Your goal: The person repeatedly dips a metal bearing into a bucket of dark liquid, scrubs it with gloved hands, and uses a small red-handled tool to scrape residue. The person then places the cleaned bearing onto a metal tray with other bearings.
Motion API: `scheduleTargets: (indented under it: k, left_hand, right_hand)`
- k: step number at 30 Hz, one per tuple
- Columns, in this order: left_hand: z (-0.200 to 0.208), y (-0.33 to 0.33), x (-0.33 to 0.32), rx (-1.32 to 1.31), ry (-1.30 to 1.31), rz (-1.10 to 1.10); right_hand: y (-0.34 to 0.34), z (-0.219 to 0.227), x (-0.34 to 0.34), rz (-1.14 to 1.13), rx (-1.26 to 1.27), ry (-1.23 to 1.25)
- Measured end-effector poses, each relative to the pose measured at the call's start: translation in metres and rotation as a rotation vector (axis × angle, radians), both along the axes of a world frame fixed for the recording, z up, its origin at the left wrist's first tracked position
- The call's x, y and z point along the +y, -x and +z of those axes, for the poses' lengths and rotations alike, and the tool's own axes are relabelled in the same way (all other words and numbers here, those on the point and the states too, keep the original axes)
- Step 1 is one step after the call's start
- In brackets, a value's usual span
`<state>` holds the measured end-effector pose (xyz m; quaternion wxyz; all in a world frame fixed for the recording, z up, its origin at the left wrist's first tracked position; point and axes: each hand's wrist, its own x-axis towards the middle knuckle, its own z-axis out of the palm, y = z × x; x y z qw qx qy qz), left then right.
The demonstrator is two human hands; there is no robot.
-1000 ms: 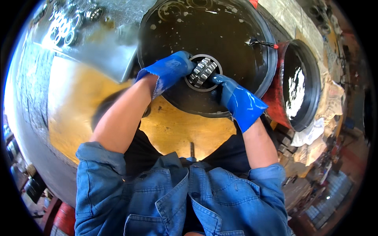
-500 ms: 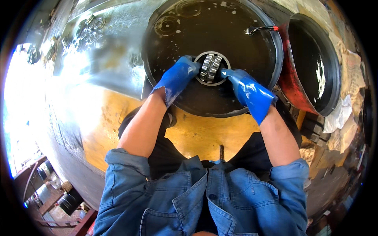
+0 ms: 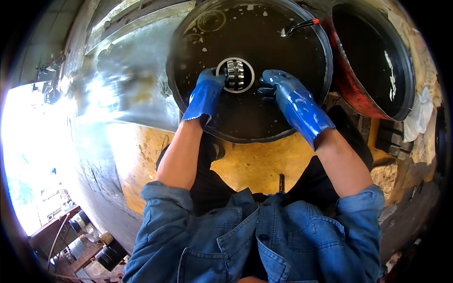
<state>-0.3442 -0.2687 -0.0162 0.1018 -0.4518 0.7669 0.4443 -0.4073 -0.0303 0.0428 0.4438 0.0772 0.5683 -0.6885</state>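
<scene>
A roller bearing (image 3: 235, 75) is over the dark liquid in a wide round basin (image 3: 329, 56). Its inner part, with two rows of shiny rollers, stands turned crosswise inside the pale outer ring. My left hand (image 3: 205, 94), in a blue rubber glove, grips the ring at its left side; the fingertips are partly hidden behind it. To the right of the bearing, my right hand (image 3: 293, 96), gloved alike, is apart from it with fingers loosely bent and spaced, holding nothing. A brush with a black and red handle (image 3: 304, 24) leans on the basin's far right rim.
Right of the basin stands a red-sided round tub (image 3: 351, 80) with dark liquid in it. A shiny metal sheet (image 3: 132, 94) lies to the left, glaring and blurred. A yellow board (image 3: 257, 162) lies between my legs, and a clear plastic bag (image 3: 419, 115) hangs at far right.
My right hand has let go of the bearing and drawn away to its right. The left hand still holds the bearing, whose rollers now sit more upright. The whole view has shifted slightly.
</scene>
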Motion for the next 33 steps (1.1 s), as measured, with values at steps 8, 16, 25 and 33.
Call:
scheduleTargets:
  k: [8, 16, 25, 33]
  left_hand:
    - [-0.008, -0.008, 0.011, 0.162, 0.235, -0.182]
    - [0.002, 0.013, 0.065, -0.223, 0.492, -0.44]
    - [0.0, -0.001, 0.073, -0.034, 0.677, -0.739]
    - [0.001, 0.027, 0.036, -0.219, 0.416, -0.786]
  right_hand:
    - [0.016, 0.044, 0.004, 0.132, 0.21, -0.134]
    - [0.052, 0.004, 0.009, 0.29, 0.437, -0.306]
    - [0.069, 0.038, 0.023, 0.316, 0.626, -0.373]
    - [0.066, 0.049, 0.024, 0.382, 0.688, -0.408]
